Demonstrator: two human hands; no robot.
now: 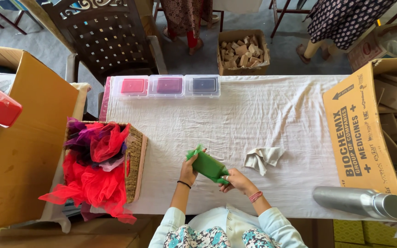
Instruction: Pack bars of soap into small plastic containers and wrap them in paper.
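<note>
- Green net pouch point(207, 166) sits between both my hands, just above the counter point(272, 115), near its 6 o'clock edge.
- Left hand point(188, 172) grip clenched on the pouch's 9 o'clock end.
- Right hand point(237, 180) grip pinching the 4 o'clock end.
- Crumpled beige cloth point(263, 158) lies at 3 o'clock, near.
- Wicker basket point(136, 156) of red and purple net at 9 o'clock.

I see pale blue long sleeves point(272, 220) pushed up the forearms, floral printed cloth at the lap, thin black band on left wrist point(184, 184), pink-red bangles on right wrist point(255, 196).
</note>
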